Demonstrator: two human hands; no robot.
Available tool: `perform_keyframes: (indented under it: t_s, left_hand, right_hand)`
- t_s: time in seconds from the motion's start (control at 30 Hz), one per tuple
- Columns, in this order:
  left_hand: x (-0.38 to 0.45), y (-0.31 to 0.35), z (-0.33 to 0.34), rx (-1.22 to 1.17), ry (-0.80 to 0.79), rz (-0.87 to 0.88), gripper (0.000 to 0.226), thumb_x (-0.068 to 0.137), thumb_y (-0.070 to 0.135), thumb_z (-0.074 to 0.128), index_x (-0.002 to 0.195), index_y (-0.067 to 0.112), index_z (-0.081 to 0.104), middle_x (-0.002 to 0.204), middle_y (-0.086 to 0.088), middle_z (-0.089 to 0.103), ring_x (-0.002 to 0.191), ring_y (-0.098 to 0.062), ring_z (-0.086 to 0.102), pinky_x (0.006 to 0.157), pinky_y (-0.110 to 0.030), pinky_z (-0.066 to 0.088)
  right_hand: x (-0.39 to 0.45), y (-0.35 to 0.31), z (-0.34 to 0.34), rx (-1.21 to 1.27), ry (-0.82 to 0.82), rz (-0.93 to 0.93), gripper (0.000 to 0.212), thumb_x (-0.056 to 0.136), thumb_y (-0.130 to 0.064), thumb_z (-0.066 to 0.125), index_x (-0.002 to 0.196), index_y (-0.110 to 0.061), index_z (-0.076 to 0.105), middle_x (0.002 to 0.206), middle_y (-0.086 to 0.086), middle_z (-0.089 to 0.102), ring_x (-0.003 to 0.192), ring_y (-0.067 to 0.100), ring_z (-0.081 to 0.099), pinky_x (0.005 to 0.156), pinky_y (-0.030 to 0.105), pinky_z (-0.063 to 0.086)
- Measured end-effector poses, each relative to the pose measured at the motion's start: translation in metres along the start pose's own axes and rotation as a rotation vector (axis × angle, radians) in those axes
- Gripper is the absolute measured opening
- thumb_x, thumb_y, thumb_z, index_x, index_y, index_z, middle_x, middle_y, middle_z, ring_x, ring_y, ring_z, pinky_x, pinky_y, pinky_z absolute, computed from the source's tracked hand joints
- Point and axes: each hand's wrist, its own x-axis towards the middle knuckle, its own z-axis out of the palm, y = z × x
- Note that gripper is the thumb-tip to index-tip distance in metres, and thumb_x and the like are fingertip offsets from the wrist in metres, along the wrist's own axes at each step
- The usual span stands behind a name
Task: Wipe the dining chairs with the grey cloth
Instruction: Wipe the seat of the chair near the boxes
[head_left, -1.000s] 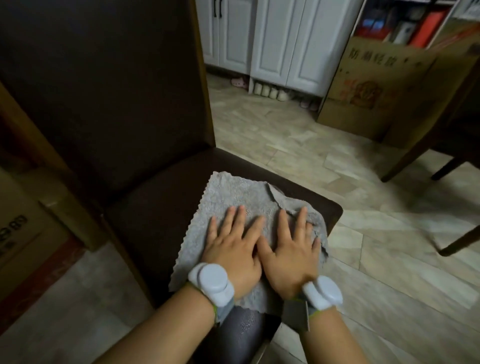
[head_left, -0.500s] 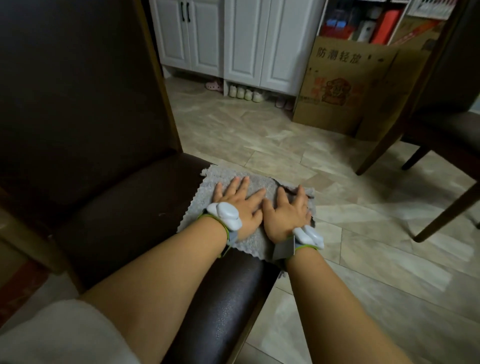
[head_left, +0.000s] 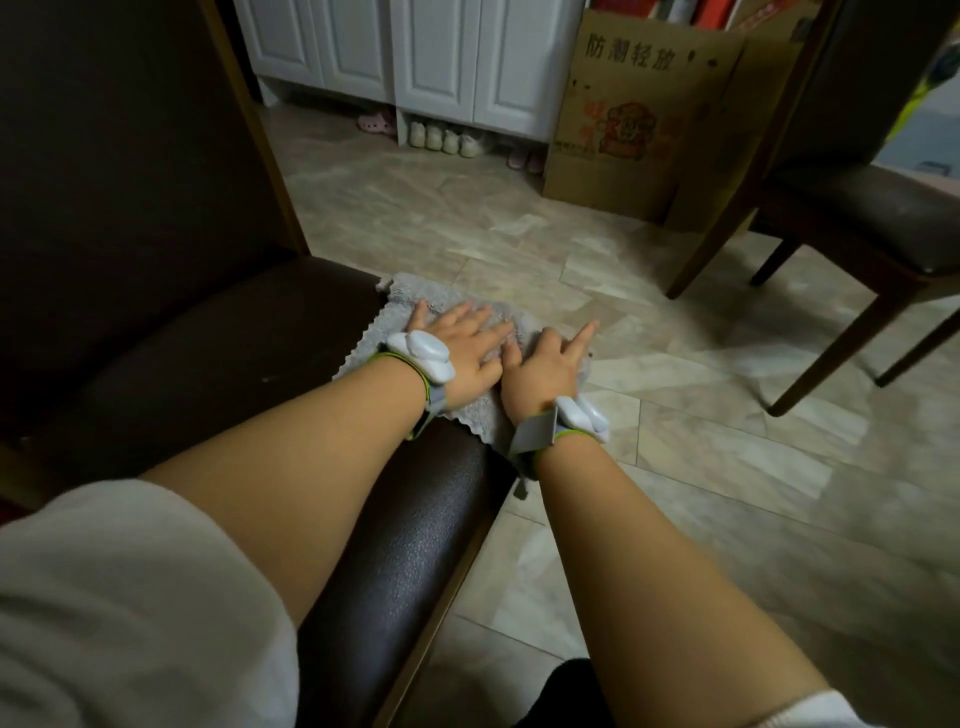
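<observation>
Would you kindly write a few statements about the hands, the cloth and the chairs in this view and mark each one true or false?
1. Both hands lie on the grey cloth. True: the left hand and the right hand rest on it side by side.
2. The cloth is on the floor. False: it lies at the far edge of the seat of the near chair.
3. The left hand's fingers are stretched flat. True.
4. The cloth is bright red. False: it is grey.
5. A second chair stands to the right. True.
6. The cardboard box sits on the near chair. False: it stands on the floor by the white cabinets.
</observation>
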Motion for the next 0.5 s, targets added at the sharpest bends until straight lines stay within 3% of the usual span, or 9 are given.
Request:
perform_keyframes:
  t_s: [0.2, 0.33, 0.5]
  left_hand:
    - [-0.059, -0.006, 0.005, 0.003, -0.004, 0.115, 0.063, 0.093, 0.049, 0.027, 0.149, 0.043, 0.001, 0.162, 0.007, -0.006, 0.148, -0.017, -0.008, 0.115, -0.059, -0.005]
    - [-0.101, -0.01, 0.007, 0.037, 0.002, 0.143, 0.064, 0.094, 0.049, 0.029, 0.15, 0.04, -0.002, 0.161, 0.005, -0.008, 0.148, -0.018, -0.008, 0.116, -0.058, -0.003]
    - [-0.145, -0.011, 0.011, 0.029, 0.015, 0.172, 0.064, 0.094, 0.054, 0.023, 0.149, 0.041, -0.006, 0.161, 0.005, -0.011, 0.148, -0.017, -0.011, 0.116, -0.058, -0.004]
  right_hand:
    - [-0.065, -0.004, -0.008, 0.142, -0.062, 0.132, 0.061, 0.089, -0.031, 0.063, 0.14, -0.008, 0.038, 0.16, 0.02, -0.007, 0.137, 0.039, 0.034, 0.108, 0.036, 0.034]
    - [-0.106, -0.006, -0.022, 0.199, -0.141, 0.197, 0.069, 0.085, -0.029, 0.065, 0.145, -0.012, 0.035, 0.159, 0.018, 0.006, 0.136, 0.034, 0.037, 0.108, 0.032, 0.033]
    - [-0.165, 0.002, -0.025, 0.261, -0.172, 0.18, 0.067, 0.08, -0.029, 0.068, 0.139, -0.016, 0.04, 0.145, 0.012, 0.04, 0.125, 0.027, 0.049, 0.104, 0.038, 0.043]
